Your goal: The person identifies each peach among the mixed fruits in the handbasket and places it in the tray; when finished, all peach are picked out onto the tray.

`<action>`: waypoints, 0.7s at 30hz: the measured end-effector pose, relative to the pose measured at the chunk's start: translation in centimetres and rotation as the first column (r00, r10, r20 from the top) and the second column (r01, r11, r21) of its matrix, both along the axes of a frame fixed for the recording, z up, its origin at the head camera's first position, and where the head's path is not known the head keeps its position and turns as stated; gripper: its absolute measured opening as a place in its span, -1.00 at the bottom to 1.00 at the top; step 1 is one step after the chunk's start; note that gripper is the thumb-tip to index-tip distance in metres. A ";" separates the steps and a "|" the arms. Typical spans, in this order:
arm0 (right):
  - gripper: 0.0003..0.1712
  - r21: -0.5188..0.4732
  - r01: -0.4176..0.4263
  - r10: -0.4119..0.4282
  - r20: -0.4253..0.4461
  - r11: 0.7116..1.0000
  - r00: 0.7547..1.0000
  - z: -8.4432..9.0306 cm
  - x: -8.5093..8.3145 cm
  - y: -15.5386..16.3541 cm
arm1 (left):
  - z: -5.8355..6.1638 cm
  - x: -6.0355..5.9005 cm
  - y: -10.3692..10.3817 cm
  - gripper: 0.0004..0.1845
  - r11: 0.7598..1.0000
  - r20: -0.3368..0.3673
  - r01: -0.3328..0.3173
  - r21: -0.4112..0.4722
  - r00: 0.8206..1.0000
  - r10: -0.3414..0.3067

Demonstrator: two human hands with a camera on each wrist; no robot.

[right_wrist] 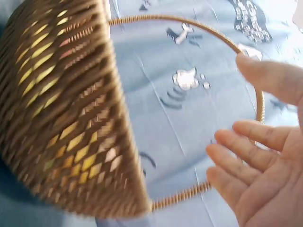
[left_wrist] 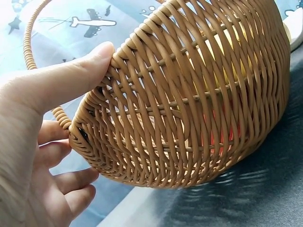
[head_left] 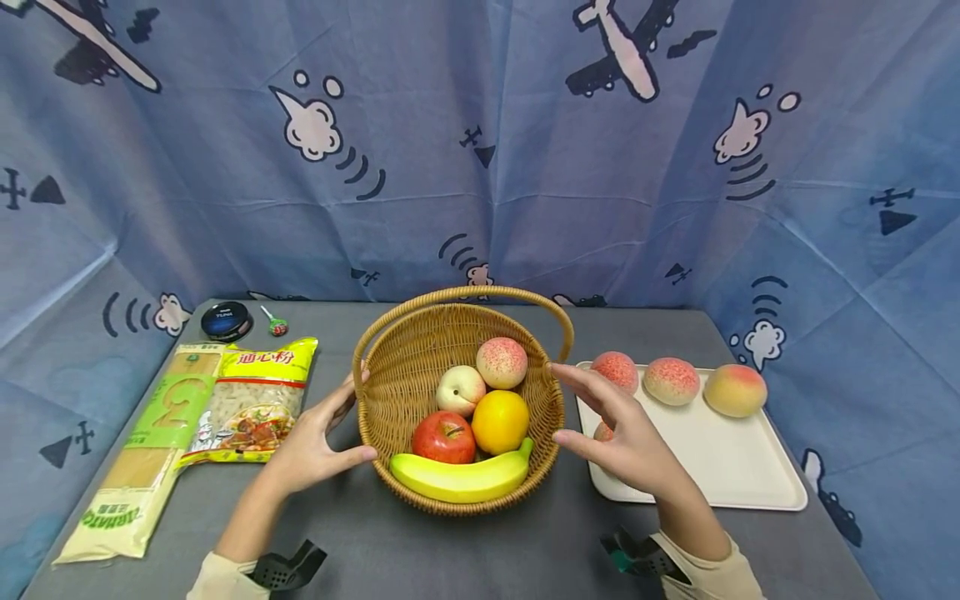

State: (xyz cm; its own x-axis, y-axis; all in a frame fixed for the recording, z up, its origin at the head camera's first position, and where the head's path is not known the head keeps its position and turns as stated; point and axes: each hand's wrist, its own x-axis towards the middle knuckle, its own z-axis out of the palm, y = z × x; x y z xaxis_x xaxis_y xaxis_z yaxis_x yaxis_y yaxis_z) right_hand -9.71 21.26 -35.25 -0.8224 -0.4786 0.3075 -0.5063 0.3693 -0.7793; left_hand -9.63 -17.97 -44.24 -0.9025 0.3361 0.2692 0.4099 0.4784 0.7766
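A wicker basket (head_left: 405,367) with an arched handle sits mid-table, its opening facing me. In it lie a banana (head_left: 457,479), a red apple (head_left: 442,437), an orange (head_left: 501,422), a pale peach (head_left: 460,390) and a speckled peach (head_left: 502,363). My left hand (head_left: 318,442) is at the basket's left side, thumb tip at the rim and fingers by the handle's base, as the left wrist view shows. On the other side, my right hand (head_left: 626,429) has spread fingers and holds nothing. The right wrist view shows this palm apart from the basket's wall.
At right, a cream tray (head_left: 738,467) bears several peaches (head_left: 671,381), one partly behind my right hand. At left lie a noodle pack (head_left: 161,425) and a yellow macaroni bag (head_left: 258,400). A dark round tin (head_left: 227,321) and a lollipop (head_left: 277,326) lie farther back. A patterned curtain hangs behind.
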 end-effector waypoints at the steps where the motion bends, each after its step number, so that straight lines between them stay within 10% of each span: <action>1: -0.21 0.014 -0.001 0.001 -0.002 1.000 1.000 0.3 -0.3 -0.5 | 0.0 0.0 0.0 0.03 1.000 0.000 -0.001 -0.001 1.000 0.001; 21: -0.30 0.119 -0.086 0.067 0.157 0.989 0.985 1.8 -8.5 -7.8 | 0.1 0.1 0.1 0.02 1.000 0.001 -0.002 -0.006 1.000 0.002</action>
State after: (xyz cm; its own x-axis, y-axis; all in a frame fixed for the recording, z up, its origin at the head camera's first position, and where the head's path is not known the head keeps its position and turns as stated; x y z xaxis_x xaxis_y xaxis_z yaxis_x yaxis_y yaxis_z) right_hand -18.18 13.44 -33.49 -0.8146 -0.5684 0.1156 -0.4159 0.4334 -0.7995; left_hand -9.53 -17.83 -44.16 -0.9035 0.3357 0.2664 0.4081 0.4841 0.7740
